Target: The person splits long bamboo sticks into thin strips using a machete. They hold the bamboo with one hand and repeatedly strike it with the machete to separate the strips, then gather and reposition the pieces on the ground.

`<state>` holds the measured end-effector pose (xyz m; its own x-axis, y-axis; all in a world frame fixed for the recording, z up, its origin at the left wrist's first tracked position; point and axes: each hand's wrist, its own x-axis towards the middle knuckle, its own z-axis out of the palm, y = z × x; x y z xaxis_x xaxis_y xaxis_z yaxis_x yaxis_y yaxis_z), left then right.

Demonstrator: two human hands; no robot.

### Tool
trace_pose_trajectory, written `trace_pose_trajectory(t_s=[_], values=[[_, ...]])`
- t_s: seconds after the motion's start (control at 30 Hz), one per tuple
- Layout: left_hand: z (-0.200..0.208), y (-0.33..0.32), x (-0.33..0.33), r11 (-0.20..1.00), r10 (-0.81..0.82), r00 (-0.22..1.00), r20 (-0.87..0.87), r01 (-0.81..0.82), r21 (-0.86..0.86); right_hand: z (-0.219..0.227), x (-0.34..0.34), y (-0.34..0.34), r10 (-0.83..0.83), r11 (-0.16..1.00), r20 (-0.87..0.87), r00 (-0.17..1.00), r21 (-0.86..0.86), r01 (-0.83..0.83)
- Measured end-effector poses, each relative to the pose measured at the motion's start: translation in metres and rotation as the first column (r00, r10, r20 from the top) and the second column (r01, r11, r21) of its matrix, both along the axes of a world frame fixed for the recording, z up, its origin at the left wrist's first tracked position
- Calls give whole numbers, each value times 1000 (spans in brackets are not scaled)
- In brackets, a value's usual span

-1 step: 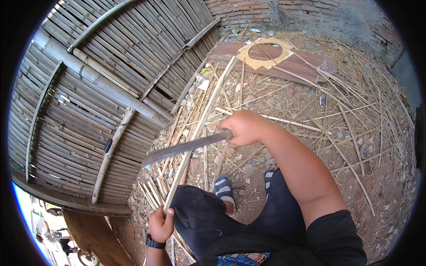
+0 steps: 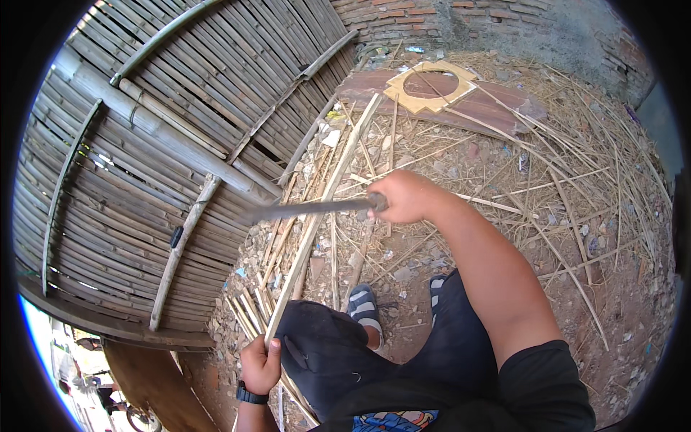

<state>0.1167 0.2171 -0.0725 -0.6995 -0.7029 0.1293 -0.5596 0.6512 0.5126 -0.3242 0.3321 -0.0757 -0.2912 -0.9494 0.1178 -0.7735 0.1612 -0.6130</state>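
My right hand (image 2: 407, 196) is closed round the handle of a machete (image 2: 306, 209). Its blade, slightly blurred, points left and lies almost level across the view, over a long pale bamboo strip (image 2: 351, 146). Whether blade and strip touch, I cannot tell. At the lower left, my left hand (image 2: 260, 366) grips the strip's near end beside my left knee, thumb on top. From there the strip slants up and away to the right, its far end near a dark red-brown board (image 2: 360, 88).
A yellowish wooden piece with a round hole (image 2: 461, 92) rests on the board. More bamboo strips (image 2: 245, 311) lie beside my left leg. Straw, sticks and rubble cover the ground. A bamboo slat wall (image 2: 144, 187) stands at left, a brick wall (image 2: 497, 25) at the back.
My right hand has shifted slightly up and to the right. The machete's tip has risen, so the blade is now closer to level. My left hand and the strip stay in place.
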Motion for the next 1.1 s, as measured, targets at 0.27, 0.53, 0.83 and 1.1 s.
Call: trace_pose_trajectory(t_s=[0.27, 0.53, 0.83, 1.1], values=[[-6, 2, 3, 991, 13, 999, -51, -6, 133, 6, 6, 6, -21, 999, -167, 986, -49, 13], [-3, -11, 25, 763, 34, 998, -55, 10, 646, -10, -30, 12, -228, 944, 55, 972, -231, 235], [-6, -19, 43, 283, -22, 998, -67, 71, 956, 0, -6, 8, -87, 905, -252, 964, -424, -29], [-10, -7, 45, 130, 21, 997, -71, 68, 989, -8, -3, 0, -79, 933, -161, 984, -360, 16]])
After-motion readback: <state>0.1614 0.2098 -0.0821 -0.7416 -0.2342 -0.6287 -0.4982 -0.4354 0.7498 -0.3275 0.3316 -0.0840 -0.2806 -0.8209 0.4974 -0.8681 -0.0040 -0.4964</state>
